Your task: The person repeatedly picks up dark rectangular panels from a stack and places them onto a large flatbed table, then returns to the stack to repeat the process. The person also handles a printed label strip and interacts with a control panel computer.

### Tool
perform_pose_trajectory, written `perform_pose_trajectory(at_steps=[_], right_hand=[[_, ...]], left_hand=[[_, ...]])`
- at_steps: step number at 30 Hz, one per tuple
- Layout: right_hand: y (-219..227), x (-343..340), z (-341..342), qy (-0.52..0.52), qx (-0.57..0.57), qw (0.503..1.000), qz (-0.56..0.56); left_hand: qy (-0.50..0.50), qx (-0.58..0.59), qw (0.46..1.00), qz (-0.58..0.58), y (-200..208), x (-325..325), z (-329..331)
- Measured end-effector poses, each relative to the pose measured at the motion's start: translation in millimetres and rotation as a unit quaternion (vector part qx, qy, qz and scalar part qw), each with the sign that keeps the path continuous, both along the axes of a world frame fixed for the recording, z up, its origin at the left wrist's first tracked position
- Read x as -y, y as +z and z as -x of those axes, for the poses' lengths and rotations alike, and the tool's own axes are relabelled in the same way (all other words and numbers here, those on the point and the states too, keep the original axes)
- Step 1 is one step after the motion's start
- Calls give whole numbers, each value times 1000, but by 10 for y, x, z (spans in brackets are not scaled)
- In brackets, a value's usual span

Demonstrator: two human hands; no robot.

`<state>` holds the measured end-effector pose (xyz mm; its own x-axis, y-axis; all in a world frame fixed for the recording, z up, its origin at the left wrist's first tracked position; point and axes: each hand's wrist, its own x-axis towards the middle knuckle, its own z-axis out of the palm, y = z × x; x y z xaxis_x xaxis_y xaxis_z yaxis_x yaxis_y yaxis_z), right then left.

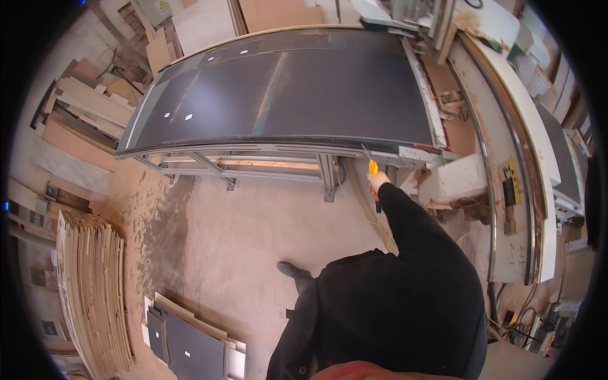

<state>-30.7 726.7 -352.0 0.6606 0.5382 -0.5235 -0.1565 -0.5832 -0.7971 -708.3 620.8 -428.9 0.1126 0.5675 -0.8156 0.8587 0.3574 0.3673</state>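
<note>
The right hand [379,181] is wrapped around a yellow tool [373,167] between two and three o'clock, near the edge of the worktop [253,149]. Dark panels [345,88] already lie there toward twelve; work seems underway, what remains unclear. The left hand is out of sight.

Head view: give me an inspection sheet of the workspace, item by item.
Surface: metal-framed table bearing dark panels with small white labels.
Job's things: yellow hand tool at the table's near edge; exact type unclear.
Clutter: tall board stack and low panel pile on the floor, lower left.
Grips: right grip closed around the tool; left grip not in view.
Cables: tangled dark cables, lower right.
Surroundings: more boards, upper left.
</note>
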Motion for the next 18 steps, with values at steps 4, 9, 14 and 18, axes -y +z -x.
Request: perform_pose_trajectory(at_steps=[4,9,14,18], right_hand=[[-67,-660,540,88,19,995,48],[85,-1420,1300,206,41,968,140],[381,-1973,1411,91,-26,994,45],[545,-2316,1146,-46,10,999,-9]], left_hand=[[4,46,999,-22,-279,-1156,46],[21,14,1000,-1,-303,-2734,533],[-107,-86,990,11,-66,-4273,880],[179,30,983,-23,13,-5164,638]])
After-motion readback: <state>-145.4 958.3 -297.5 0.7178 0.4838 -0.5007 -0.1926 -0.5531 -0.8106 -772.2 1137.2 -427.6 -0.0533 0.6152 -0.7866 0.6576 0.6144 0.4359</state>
